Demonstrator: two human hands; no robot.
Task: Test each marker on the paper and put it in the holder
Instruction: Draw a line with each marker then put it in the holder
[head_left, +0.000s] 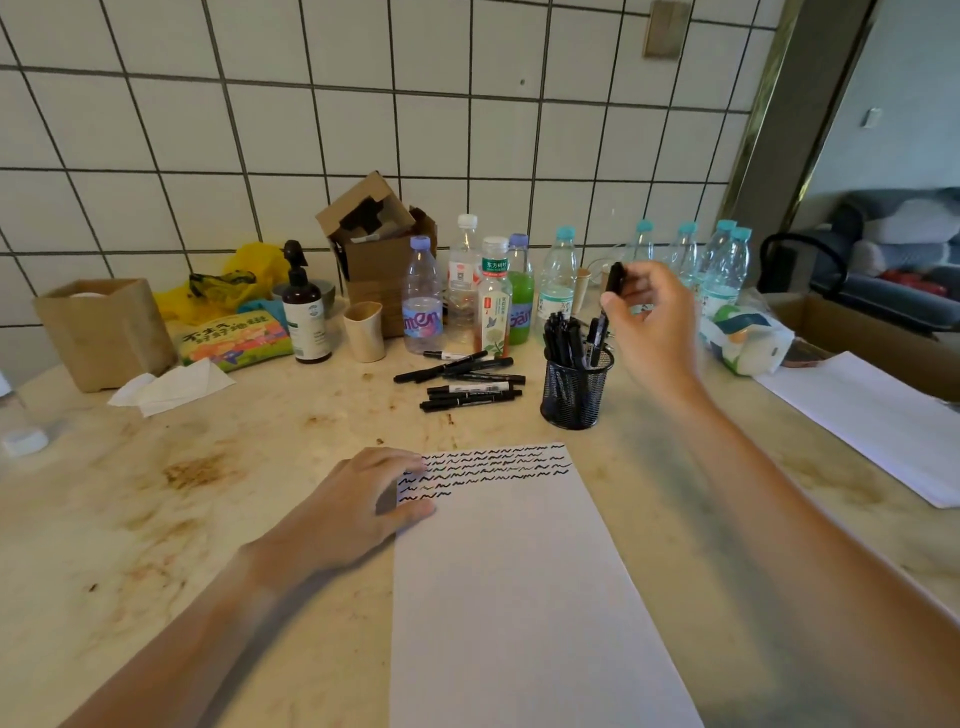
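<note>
Item in hand: our right hand (657, 322) pinches a slim black plastic marker (609, 306) between thumb and fingertips, near upright, its lower end just above or already inside the black wire-mesh cylindrical holder (575, 392); we cannot tell which. Our left hand (363, 506) rests flat, fingers extended, on the top left corner of the white sheet of paper (519, 597), holding nothing. Progress: the sheet carries several rows of black squiggles along its top edge, and the holder already contains a dense cluster of black markers standing capped end up, so we judge most of the batch tested. Outstanding: a loose pile of black markers (467, 379) lies on the stained marble counter (208, 467) just left of the holder. Behind it, plastic bottles (423, 301), some part-filled, stand in a row.
</note>
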